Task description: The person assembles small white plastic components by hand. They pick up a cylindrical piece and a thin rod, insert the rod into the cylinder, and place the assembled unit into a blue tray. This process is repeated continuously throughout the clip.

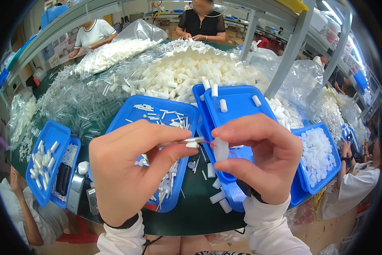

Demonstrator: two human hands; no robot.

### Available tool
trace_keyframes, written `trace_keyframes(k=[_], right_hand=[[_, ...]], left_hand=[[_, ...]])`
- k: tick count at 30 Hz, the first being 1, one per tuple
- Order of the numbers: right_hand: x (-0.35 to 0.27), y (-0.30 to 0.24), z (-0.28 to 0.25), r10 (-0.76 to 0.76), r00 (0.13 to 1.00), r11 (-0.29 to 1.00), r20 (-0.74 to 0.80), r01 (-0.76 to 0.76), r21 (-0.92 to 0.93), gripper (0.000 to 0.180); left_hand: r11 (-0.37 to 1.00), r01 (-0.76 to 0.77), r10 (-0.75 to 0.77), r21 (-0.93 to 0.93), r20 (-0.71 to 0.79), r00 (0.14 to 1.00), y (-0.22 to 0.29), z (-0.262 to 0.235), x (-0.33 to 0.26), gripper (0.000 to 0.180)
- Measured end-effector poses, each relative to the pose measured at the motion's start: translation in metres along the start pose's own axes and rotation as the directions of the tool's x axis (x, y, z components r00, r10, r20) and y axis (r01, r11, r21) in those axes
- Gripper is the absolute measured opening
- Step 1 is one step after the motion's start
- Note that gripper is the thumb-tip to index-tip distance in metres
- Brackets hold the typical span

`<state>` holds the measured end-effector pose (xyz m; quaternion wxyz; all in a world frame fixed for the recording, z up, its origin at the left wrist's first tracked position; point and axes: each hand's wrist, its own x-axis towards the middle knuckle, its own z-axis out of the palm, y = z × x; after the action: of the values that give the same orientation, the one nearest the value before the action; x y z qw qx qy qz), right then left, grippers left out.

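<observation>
My left hand point(123, 165) pinches a small silvery cylinder point(194, 140) with a white piece beside it, between thumb and forefinger. From its end a thin red wire runs across to a translucent white cap point(221, 149). That cap is gripped by the thumb and forefinger of my right hand point(263, 155). Whether the wire enters the cap or passes behind it, I cannot tell. Both hands are raised above the blue trays. Beneath the left one, a blue tray point(169, 105) holds thin white-and-silver sticks point(180, 122), partly hidden by the hand.
Stacked blue trays point(239, 117) carry a few white cylinders. At right, another tray holds translucent caps point(316, 148); at left, one holds white tubes point(42, 163). White foam cylinders point(191, 70) and clear tubes point(80, 102) are heaped behind. A grey post point(291, 51) rises right. Other people sit around.
</observation>
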<state>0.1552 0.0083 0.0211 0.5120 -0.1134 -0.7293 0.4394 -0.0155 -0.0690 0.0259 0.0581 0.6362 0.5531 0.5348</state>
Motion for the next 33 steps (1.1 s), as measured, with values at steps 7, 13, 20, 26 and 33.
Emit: trace_keyframes(k=[7,13,20,26,33], right_hand=[[0.003,0.005,0.000,-0.047,0.999,0.999,-0.017,0.046,-0.008,0.031],[0.002,0.006,-0.003,-0.033,0.999,0.999,-0.021,0.034,0.019,0.029],[-0.001,0.012,-0.003,0.046,0.999,0.958,-0.019,-0.039,0.284,0.024],[0.000,0.012,0.002,0.147,0.989,0.966,-0.034,-0.136,0.219,0.021],[0.003,0.006,0.007,0.126,0.988,0.982,-0.084,-0.112,0.152,0.032]], left_hand=[[0.944,-0.305,0.306,0.129,0.012,0.952,0.004,0.000,0.001,0.024],[0.848,-0.461,0.491,0.261,-0.060,0.869,0.002,0.007,0.001,0.025],[0.836,-0.469,0.523,0.286,-0.152,0.839,0.002,0.017,0.002,0.025],[0.791,-0.459,0.540,0.404,-0.110,0.834,0.002,0.018,0.000,0.023],[0.868,-0.391,0.416,0.305,-0.019,0.909,-0.002,-0.020,-0.002,0.031]])
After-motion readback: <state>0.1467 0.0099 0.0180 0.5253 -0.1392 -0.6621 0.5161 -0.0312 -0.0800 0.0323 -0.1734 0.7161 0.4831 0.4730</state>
